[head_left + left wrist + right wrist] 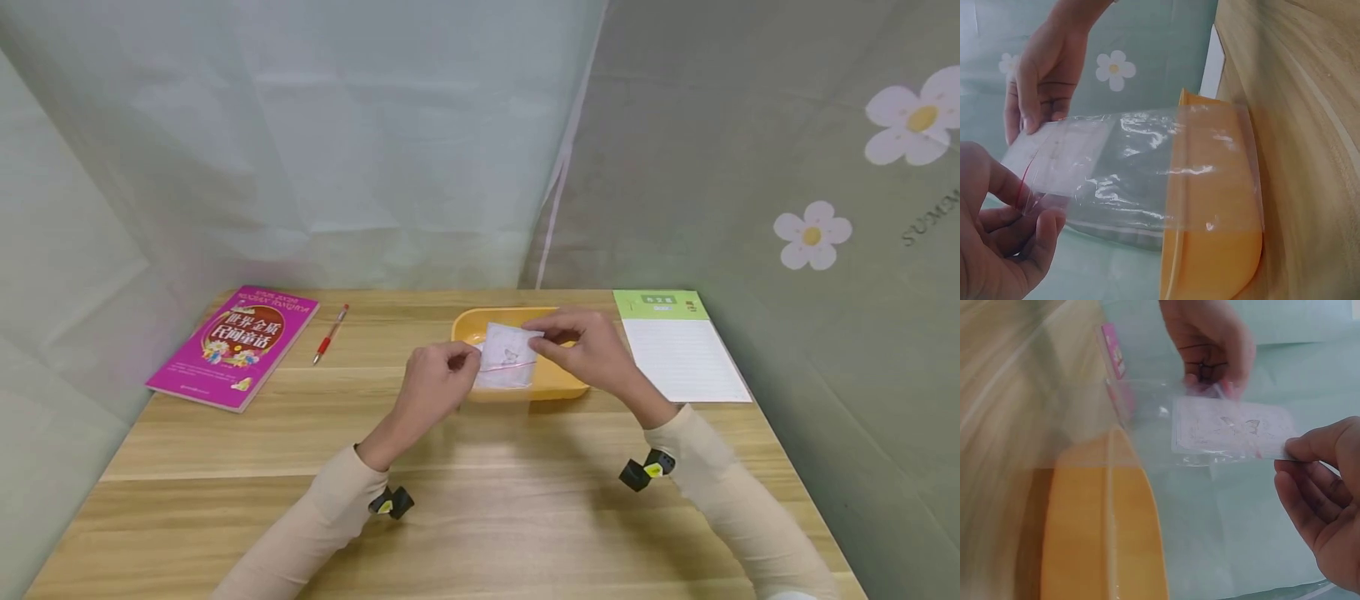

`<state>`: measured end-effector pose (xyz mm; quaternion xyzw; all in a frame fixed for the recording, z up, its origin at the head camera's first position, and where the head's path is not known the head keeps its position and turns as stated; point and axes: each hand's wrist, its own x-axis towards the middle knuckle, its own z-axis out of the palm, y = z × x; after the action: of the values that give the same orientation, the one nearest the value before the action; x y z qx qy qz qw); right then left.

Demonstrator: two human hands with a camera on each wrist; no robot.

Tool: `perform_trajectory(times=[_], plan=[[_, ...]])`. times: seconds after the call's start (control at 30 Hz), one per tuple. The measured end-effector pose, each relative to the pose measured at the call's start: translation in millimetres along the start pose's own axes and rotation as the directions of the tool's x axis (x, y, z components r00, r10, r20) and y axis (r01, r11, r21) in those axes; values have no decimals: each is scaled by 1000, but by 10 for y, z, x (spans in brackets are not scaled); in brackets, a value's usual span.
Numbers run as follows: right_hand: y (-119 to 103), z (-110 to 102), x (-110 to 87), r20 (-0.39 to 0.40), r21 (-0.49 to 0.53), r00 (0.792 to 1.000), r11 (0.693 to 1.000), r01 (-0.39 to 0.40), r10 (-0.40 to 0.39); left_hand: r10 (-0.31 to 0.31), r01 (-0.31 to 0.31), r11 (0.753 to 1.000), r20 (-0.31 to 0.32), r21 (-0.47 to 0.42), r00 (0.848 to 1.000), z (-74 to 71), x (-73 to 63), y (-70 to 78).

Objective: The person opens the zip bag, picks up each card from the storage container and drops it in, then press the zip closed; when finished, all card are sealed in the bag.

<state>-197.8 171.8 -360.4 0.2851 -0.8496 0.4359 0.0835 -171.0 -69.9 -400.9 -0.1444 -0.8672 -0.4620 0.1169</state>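
A clear plastic zip bag (1141, 169) with a pink seal line hangs in front of the yellow tray (551, 392). A thin stack of white paper cards (1235, 428), printed with a small butterfly, sits partly inside the bag's mouth and partly out of it. My left hand (435, 379) pinches the bag at its mouth, beside the pink line. Between thumb and fingers, my right hand (588, 346) grips the outer corner of the cards. Most of the bag's lower part shows only in the wrist views, and the tray's contents are largely hidden.
A purple book (236, 346) lies at the left of the wooden table, with a red pen (330, 335) beside it. Right of the tray is a lined writing pad (682, 358) with a green top. Fabric curtains (375, 150) stand behind and at both sides.
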Motion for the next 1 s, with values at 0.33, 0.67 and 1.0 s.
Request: perform_trajectory(times=[0.33,0.67,1.0], plan=[[76,112,-70,19,24,1000,1000,2,-3,-13,13,1000,-9,-13,1000,-3,3,20],[110,145,-94,44,-3,999,1000,4,-4,-7,7,1000,-9,-1,1000,-5,8,27],[131,120,-91,47,6,999,1000,23,-23,1,-1,1000,-5,14,1000,-15,8,22]])
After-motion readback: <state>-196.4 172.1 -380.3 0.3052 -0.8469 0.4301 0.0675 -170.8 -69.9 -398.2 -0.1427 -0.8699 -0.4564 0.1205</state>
